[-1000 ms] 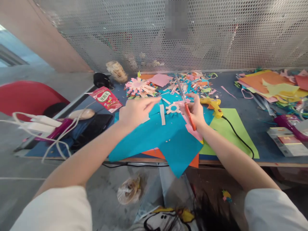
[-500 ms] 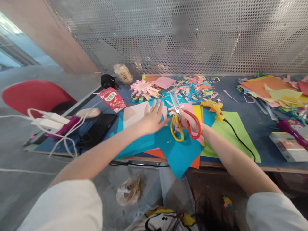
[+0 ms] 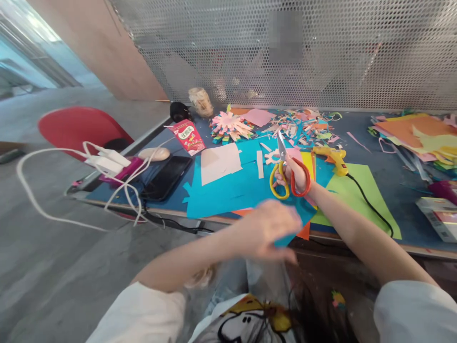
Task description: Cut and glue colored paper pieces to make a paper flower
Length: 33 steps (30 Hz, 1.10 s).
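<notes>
My right hand [image 3: 294, 175] grips a pair of scissors [image 3: 282, 151] with one yellow and one red handle, blades pointing up and away from me. Just beyond it lies a small fringed pale strip [image 3: 272, 156]. My left hand [image 3: 267, 226] is smeared by motion above the table's front edge, over the blue paper [image 3: 221, 197]; thumb and fingers look apart, but whether it touches the sheet cannot be seen. On the blue paper rest a pale pink sheet [image 3: 218, 162] and a narrow pale strip [image 3: 260, 164].
Behind are a layered fringed paper flower [image 3: 230, 125] and paper scraps [image 3: 303, 125]. A yellow glue gun [image 3: 333, 157] with a black cord lies on green paper [image 3: 371, 195]. On the left are a red carton [image 3: 189, 137], a black phone [image 3: 167, 178] and a power strip [image 3: 119, 169] with white cables.
My left hand has come off the pale pink sheet and swung toward me and right, over the table's front edge. The scissors stay in my right hand. The view has shifted left.
</notes>
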Available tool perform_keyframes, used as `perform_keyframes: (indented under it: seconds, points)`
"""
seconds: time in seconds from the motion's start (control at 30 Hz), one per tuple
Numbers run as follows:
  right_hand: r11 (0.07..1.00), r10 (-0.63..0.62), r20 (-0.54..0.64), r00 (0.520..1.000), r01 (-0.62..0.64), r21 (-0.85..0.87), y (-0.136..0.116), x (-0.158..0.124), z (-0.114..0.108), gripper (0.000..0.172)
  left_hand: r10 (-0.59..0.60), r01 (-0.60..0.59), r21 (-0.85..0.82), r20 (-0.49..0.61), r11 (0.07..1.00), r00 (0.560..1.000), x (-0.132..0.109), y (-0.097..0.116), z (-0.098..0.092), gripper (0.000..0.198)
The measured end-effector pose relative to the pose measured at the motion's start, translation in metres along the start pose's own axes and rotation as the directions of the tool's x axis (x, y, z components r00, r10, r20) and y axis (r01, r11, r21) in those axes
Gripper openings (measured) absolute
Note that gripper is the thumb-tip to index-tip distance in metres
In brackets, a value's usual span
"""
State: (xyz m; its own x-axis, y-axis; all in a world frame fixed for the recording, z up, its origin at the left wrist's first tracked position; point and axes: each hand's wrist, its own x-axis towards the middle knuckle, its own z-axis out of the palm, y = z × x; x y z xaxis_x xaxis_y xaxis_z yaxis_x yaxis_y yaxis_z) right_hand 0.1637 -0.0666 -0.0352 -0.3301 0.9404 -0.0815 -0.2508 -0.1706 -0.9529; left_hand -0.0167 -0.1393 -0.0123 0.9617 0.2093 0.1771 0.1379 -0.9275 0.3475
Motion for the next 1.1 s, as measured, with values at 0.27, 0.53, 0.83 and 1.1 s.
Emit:
perform_keyframes:
  seconds: [0.27,0.53,0.83,1.1]
  points:
    - [0.999,0.039,-0.009,0.999,-0.039,-0.036,0.002,0.005,-0.002,0.057,-0.478,0.432,0.372,0.036,0.822,0.878,-0.012,-0.060,0.001,0.088]
    - [0.994,0.081,-0.006,0.997,-0.082,-0.068,0.006,0.008,-0.006,0.063,-0.592,0.524,0.474,-0.007,0.707,0.806,-0.022,-0.052,-0.005,0.086]
    - [1.000,0.009,-0.032,0.999,-0.010,-0.029,0.009,0.005,-0.004,0.054,-0.447,0.424,0.367,-0.024,0.828,0.894,0.008,-0.093,-0.014,0.055]
    - [1.000,-0.021,-0.050,0.999,0.020,-0.016,0.010,0.005,-0.003,0.055,-0.369,0.409,0.391,-0.177,0.824,0.912,0.004,-0.115,-0.018,0.071]
